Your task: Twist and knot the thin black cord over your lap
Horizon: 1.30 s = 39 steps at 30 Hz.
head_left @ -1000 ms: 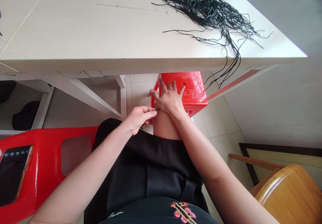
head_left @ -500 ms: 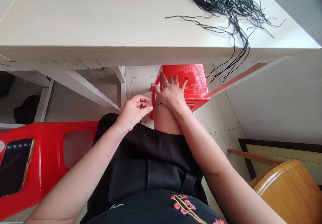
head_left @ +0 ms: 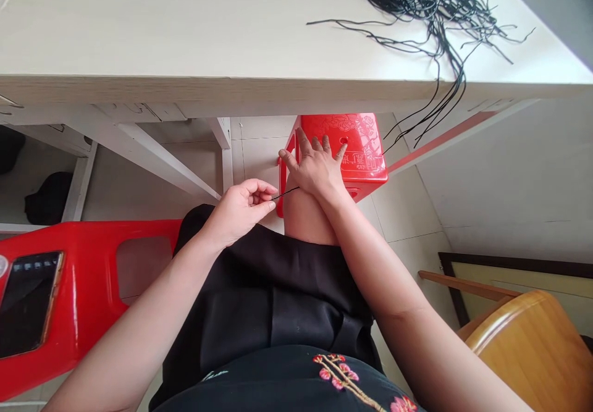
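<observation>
Between thumb and fingers, my left hand (head_left: pixel 246 208) pinches one end of a thin black cord (head_left: pixel 286 193). From there the cord runs to the heel of my right hand (head_left: pixel 317 165), which lies flat with spread fingers on my bare leg (head_left: pixel 308 217) by the knee. The stretch under that palm is hidden. Up on the pale table (head_left: pixel 162 29) lies a tangled bundle of black cords (head_left: pixel 417 4). Several of its strands hang over the front edge.
Beyond my knee stands a red plastic stool (head_left: pixel 361 146) under the table. To the left, a phone (head_left: pixel 30 304) rests on another red stool (head_left: pixel 92 282). A wooden chair (head_left: pixel 537 344) stands at the lower right, and white table legs (head_left: pixel 167 159) cross the space below.
My left hand has drawn slightly to the left, and more of the cord shows between the hands. My right hand stays spread on the leg. The view has shifted a little.
</observation>
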{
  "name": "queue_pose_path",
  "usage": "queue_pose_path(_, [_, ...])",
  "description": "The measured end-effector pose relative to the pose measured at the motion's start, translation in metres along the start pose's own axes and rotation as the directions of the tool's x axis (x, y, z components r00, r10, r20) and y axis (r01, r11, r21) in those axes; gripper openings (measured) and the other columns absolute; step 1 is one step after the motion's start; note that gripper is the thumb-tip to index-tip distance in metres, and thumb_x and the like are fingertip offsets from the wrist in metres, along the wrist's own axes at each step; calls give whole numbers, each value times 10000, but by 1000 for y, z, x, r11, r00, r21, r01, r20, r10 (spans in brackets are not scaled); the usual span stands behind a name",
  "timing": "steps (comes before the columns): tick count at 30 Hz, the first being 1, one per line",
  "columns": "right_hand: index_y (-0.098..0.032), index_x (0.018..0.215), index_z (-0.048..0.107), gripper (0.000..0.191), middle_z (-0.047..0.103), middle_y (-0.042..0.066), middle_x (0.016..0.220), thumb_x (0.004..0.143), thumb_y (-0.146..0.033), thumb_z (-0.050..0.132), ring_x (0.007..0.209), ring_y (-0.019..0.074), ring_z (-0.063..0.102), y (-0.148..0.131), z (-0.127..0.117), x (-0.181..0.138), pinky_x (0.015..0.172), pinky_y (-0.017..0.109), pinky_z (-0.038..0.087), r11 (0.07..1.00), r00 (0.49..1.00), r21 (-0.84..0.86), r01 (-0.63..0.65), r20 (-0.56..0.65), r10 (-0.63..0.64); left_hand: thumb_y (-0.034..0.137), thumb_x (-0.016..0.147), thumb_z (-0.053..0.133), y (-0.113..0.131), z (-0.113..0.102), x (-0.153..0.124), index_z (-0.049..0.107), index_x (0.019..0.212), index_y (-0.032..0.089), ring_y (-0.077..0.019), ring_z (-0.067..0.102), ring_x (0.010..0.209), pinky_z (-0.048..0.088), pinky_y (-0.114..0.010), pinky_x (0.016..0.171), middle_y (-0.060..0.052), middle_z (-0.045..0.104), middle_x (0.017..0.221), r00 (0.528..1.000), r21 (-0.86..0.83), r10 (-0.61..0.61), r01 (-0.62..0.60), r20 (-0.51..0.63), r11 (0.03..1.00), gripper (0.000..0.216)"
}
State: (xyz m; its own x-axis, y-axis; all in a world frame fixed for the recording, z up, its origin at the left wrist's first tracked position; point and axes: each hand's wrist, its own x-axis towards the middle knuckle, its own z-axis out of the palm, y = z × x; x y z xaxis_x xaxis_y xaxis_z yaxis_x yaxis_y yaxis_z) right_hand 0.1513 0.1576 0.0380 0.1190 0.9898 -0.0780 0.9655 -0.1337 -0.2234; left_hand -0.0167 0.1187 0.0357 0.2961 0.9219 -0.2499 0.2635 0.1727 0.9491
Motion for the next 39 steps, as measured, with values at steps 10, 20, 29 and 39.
queue_pose_path(10, [-207, 1440, 208, 733, 408, 140, 1390, 858, -649, 145, 1341, 366, 198, 1, 0, -1, 1013, 663, 9, 1000, 1000, 17, -2, -8, 3, 305, 746, 620, -4, -5, 1, 626, 911, 188, -137, 620, 707, 489, -270, 703, -27, 665, 786, 1000, 42, -9, 10, -12, 999, 203])
queue_pose_path(20, [-213, 1435, 223, 726, 433, 128, 1374, 859, -651, 165, 1338, 358, 216, 2, -1, -2, 1021, 656, 26, 999, 1000, 35, -4, -13, 4, 237, 682, 663, -1, -13, -8, 647, 851, 184, -139, 600, 782, 488, -260, 749, -27, 649, 831, 1000, 59, 9, -9, 13, 998, 178])
queue_pose_path(29, [-229, 1442, 193, 720, 439, 124, 1370, 861, -651, 135, 1334, 360, 221, 3, -3, -3, 1009, 668, 78, 999, 1000, 42, -13, 5, 12, 336, 741, 634, -5, -20, -4, 618, 890, 199, -139, 618, 684, 485, -246, 636, -17, 653, 715, 998, 33, -50, 51, -41, 998, 203])
queue_pose_path(39, [-241, 1441, 195, 731, 420, 110, 1391, 850, -667, 152, 1333, 369, 218, 5, -3, -2, 1007, 675, 60, 995, 999, 90, -33, 25, 31, 260, 671, 688, 1, -24, -14, 655, 836, 184, -146, 604, 787, 480, -262, 769, -28, 660, 837, 998, 69, 3, 1, -63, 998, 185])
